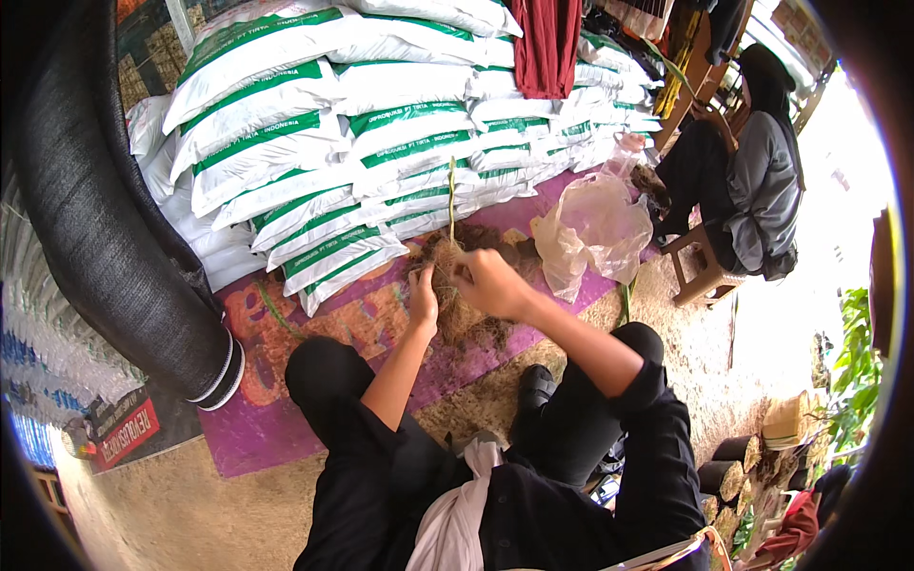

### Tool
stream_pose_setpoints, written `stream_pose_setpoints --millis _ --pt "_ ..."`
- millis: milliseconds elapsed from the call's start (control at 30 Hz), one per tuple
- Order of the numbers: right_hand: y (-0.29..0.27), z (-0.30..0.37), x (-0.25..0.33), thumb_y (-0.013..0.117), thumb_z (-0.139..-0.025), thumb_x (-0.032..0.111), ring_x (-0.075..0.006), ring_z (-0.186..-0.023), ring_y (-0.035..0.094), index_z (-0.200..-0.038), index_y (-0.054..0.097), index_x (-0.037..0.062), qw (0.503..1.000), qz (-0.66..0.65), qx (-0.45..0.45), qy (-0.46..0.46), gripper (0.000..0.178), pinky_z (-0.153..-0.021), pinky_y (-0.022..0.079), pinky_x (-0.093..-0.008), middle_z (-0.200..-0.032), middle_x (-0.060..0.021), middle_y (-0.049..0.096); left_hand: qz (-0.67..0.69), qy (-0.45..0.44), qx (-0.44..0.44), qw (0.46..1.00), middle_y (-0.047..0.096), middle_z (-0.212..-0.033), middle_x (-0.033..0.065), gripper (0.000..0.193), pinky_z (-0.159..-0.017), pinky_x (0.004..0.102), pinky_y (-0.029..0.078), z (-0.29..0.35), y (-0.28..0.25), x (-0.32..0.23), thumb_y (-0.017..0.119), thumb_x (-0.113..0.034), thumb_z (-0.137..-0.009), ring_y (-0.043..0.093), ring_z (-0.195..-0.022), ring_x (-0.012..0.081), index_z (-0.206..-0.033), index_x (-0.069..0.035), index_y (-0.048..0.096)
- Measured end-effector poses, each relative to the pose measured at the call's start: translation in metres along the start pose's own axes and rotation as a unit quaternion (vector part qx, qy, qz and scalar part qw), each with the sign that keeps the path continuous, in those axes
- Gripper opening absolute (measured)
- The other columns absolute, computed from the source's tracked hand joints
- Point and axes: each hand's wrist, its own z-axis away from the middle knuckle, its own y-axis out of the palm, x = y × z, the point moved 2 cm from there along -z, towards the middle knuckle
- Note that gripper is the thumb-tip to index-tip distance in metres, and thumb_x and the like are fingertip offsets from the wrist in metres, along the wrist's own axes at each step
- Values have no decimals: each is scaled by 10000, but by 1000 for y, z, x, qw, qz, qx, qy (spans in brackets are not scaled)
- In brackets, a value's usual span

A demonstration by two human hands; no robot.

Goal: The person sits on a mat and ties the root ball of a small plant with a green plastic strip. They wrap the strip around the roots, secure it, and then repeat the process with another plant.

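- Pale scarf (462, 504) hung nearer than the fibre bundle (444, 262).
- Left hand (423, 300) cupped its left; right hand (495, 284) curled at its right, both pinches unclear.
- Gentle, even pressure seemed best.

Txt on sacks (409, 124), blk banner (129, 430), mat (249, 433)

Fibre clump (445, 270) — rough, matt

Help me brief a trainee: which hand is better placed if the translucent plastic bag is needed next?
Probably the right hand: the plastic bag lies to its right, while the left hand is farther away, across the fibrous clump.
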Motion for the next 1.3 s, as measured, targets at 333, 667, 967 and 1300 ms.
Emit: stream_pose_setpoints --millis 333,667,967,1300 --pt "6 93 -24 581 -771 93 -122 -510 468 -827 592 -20 973 -171 -53 148 126 -509 399 -298 -578 -123 519 194 -93 -24 976 504 -1084 108 559 -828 425 425 -6 -1 -6 395 -489 -823 519 -993 243 -1181 -60 421" --pt "23 112 -31 587 -781 106 -102 -548 484 -835 609 -14 965 -182 -5 186 133 -526 404 -295 -611 -112 562 105 -23 -102 989 527 -1127 94 567 -823 431 468 4 6 -29 540 -462 -802 547 -1009 229 -1206 -73 455" --pt "-107 163 -132 615 -735 167 -129 -604 523 -808 651 -20 940 -58 -50 332 205 -585 422 -281 -655 -67 592 130 -24 -168 977 526 -1123 79 564 -829 426 457 10 -9 -51 551 -464 -791 531 -1017 225 -1199 -84 468" --pt "-131 145 -151 626 -717 211 -329 -1173 420 -1210 455 74 816 476 -42 327 539 -967 321 -509 -1386 -117 289 133 49 -143 980 526 -1100 72 497 -846 360 434 18 -6 -54 589 -390 -800 528 -991 203 -1142 -45 481"
